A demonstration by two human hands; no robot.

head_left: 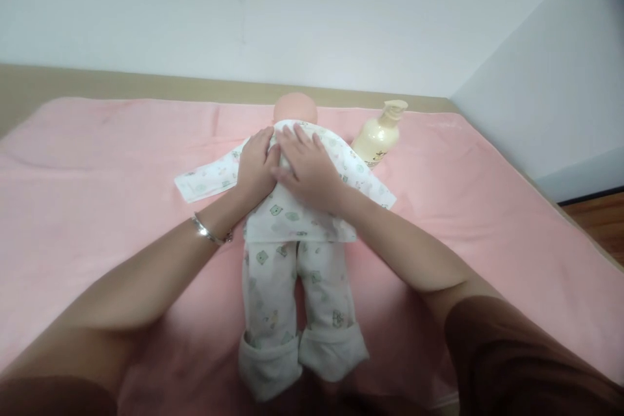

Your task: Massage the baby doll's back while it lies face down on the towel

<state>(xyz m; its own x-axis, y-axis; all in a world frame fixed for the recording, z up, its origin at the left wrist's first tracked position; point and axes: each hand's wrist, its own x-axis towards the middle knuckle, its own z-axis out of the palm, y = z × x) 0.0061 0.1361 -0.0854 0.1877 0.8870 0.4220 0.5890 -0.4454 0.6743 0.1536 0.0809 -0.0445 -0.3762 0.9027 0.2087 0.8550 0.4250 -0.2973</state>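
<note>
A baby doll lies stretched out in front of me, its bald head (295,108) at the far end. It wears a white printed shirt (297,218) with long sleeves spread to both sides, and matching trousers (270,286) with turned-up cuffs. My left hand (257,166) rests on the upper left of the shirt, palm down, fingers stretched out. Beside it my right hand (309,166) lies flat on the shirt's upper middle, fingers apart. The two hands' thumbs are close together. Neither hand grips anything. The doll's own hands are hidden.
A cream pump bottle (380,136) stands to the right of the doll's head, close to the right sleeve. Beneath everything is a pink cloth (121,195) on a tan surface (24,88). A pale wall (170,13) rises behind, and another at right.
</note>
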